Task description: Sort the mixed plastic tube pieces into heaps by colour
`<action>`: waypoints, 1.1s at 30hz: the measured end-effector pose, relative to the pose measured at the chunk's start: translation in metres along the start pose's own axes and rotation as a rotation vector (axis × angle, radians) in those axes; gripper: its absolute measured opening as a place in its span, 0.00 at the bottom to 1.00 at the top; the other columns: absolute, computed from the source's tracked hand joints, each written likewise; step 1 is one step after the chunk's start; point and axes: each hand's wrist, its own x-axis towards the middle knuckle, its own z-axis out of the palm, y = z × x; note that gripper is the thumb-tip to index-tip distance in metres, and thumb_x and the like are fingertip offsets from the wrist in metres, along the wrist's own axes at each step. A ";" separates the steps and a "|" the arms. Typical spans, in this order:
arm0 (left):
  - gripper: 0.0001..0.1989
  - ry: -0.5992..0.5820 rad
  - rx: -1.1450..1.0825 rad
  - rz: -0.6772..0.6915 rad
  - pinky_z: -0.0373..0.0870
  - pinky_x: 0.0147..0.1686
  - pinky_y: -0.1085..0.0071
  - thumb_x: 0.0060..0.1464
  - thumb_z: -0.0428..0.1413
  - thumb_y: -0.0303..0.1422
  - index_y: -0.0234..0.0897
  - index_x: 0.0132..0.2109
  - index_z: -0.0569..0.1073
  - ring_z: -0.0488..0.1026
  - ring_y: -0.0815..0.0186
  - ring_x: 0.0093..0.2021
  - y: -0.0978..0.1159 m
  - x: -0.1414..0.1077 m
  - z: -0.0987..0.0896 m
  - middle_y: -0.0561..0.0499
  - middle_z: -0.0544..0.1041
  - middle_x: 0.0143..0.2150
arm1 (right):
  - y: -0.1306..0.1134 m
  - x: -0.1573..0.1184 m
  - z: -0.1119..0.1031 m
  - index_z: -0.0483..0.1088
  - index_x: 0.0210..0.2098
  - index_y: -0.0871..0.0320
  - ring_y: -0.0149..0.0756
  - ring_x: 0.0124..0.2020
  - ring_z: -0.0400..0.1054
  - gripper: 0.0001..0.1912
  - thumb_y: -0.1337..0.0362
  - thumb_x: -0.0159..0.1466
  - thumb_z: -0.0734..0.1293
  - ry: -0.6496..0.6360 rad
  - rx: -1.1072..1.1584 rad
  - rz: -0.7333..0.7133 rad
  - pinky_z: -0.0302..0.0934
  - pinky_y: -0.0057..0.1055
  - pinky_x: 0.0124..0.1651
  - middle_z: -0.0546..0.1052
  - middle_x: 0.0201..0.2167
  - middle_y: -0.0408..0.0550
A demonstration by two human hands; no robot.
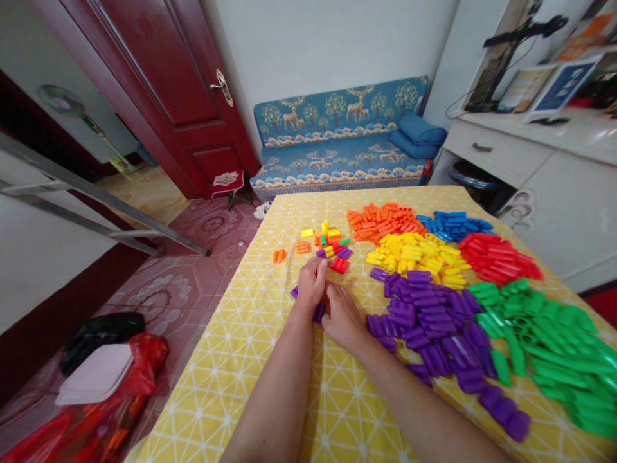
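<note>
My left hand [313, 281] and my right hand [343, 314] meet low over the table, fingers closed and nearly touching. Between them shows a bit of reddish plastic, mostly hidden, so what they grip is unclear. A purple plastic piece [318, 313] peeks out under the fingers, and another purple piece [294, 292] sits left of my left hand. Just beyond lie a red piece [340, 265], a joined multicoloured row [332, 249] and small orange pieces [303, 247]. To the right of my right hand spreads a heap of purple tube-like pieces [424, 315].
More plastic pieces lie heaped on the yellow patterned tablecloth [241, 360]: orange [385, 222], yellow [417, 257], blue [456, 226], red [499, 257] and green [563, 347]. Behind the table stands a blue sofa [332, 157]. A white cabinet [544, 186] is at right; bags [144, 366] lie on the floor.
</note>
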 end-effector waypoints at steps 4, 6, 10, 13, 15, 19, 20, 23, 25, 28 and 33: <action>0.23 0.012 -0.039 -0.017 0.69 0.42 0.66 0.66 0.44 0.44 0.35 0.40 0.80 0.75 0.61 0.38 -0.003 0.000 0.000 0.45 0.78 0.35 | -0.007 -0.002 -0.005 0.65 0.44 0.59 0.45 0.49 0.63 0.21 0.74 0.50 0.63 -0.026 -0.088 0.022 0.59 0.40 0.56 0.72 0.43 0.53; 0.24 0.015 -0.064 -0.030 0.69 0.41 0.66 0.66 0.43 0.44 0.35 0.40 0.80 0.75 0.61 0.38 -0.004 0.000 0.001 0.45 0.79 0.36 | -0.008 -0.002 -0.006 0.64 0.44 0.59 0.45 0.49 0.63 0.21 0.73 0.50 0.64 -0.033 -0.101 0.033 0.59 0.39 0.55 0.72 0.43 0.53; 0.24 0.023 -0.107 -0.056 0.69 0.41 0.66 0.66 0.43 0.44 0.35 0.39 0.80 0.75 0.62 0.37 -0.006 0.000 0.002 0.45 0.79 0.35 | -0.008 -0.003 -0.006 0.63 0.44 0.59 0.46 0.49 0.62 0.21 0.69 0.50 0.66 -0.056 -0.120 0.033 0.58 0.40 0.55 0.71 0.44 0.54; 0.24 0.032 -0.124 -0.072 0.70 0.40 0.66 0.65 0.44 0.44 0.35 0.39 0.80 0.75 0.62 0.36 -0.006 0.000 0.003 0.45 0.79 0.35 | -0.008 -0.004 -0.004 0.63 0.46 0.60 0.46 0.50 0.60 0.23 0.66 0.50 0.67 -0.061 -0.131 0.013 0.56 0.41 0.57 0.71 0.45 0.54; 0.24 0.034 -0.128 -0.081 0.70 0.39 0.67 0.65 0.44 0.44 0.35 0.39 0.80 0.75 0.62 0.35 -0.006 0.001 0.003 0.45 0.79 0.34 | -0.009 -0.005 -0.002 0.63 0.46 0.59 0.46 0.50 0.60 0.23 0.68 0.50 0.67 -0.056 -0.144 0.012 0.56 0.41 0.57 0.71 0.46 0.53; 0.24 0.030 -0.127 -0.107 0.69 0.38 0.67 0.65 0.44 0.45 0.34 0.39 0.80 0.75 0.62 0.34 -0.006 0.001 0.003 0.46 0.80 0.33 | -0.008 -0.005 0.001 0.63 0.45 0.59 0.44 0.48 0.61 0.21 0.70 0.51 0.65 -0.049 -0.153 0.024 0.57 0.39 0.55 0.72 0.44 0.52; 0.25 0.029 -0.128 -0.113 0.69 0.37 0.67 0.65 0.44 0.45 0.33 0.39 0.80 0.75 0.63 0.34 -0.005 0.001 0.003 0.46 0.80 0.33 | -0.008 -0.004 0.001 0.63 0.45 0.59 0.44 0.48 0.61 0.21 0.70 0.51 0.65 -0.045 -0.149 0.024 0.58 0.39 0.55 0.72 0.44 0.52; 0.25 0.029 -0.132 -0.128 0.69 0.37 0.67 0.65 0.44 0.45 0.33 0.39 0.80 0.75 0.63 0.33 -0.005 0.001 0.003 0.46 0.79 0.32 | -0.008 -0.003 0.002 0.63 0.44 0.58 0.43 0.48 0.62 0.21 0.71 0.50 0.64 -0.024 -0.138 0.035 0.58 0.38 0.55 0.72 0.43 0.52; 0.25 0.025 -0.136 -0.130 0.70 0.37 0.67 0.65 0.44 0.45 0.33 0.39 0.80 0.75 0.63 0.33 -0.006 0.001 0.003 0.46 0.79 0.31 | -0.008 -0.003 0.002 0.63 0.44 0.58 0.43 0.49 0.62 0.21 0.72 0.50 0.64 -0.010 -0.132 0.043 0.58 0.38 0.55 0.72 0.44 0.52; 0.25 0.016 -0.139 -0.129 0.70 0.37 0.67 0.64 0.45 0.45 0.33 0.39 0.80 0.76 0.63 0.33 -0.006 0.001 0.003 0.46 0.79 0.31 | -0.008 -0.003 0.002 0.63 0.45 0.58 0.43 0.50 0.62 0.22 0.72 0.50 0.64 0.001 -0.130 0.046 0.57 0.38 0.56 0.72 0.44 0.52; 0.25 0.027 -0.138 -0.135 0.70 0.37 0.67 0.64 0.45 0.46 0.33 0.39 0.80 0.75 0.63 0.33 -0.003 0.001 0.002 0.46 0.79 0.31 | -0.006 -0.003 0.003 0.63 0.47 0.60 0.45 0.50 0.61 0.20 0.70 0.54 0.65 -0.011 -0.165 0.007 0.57 0.40 0.57 0.72 0.46 0.54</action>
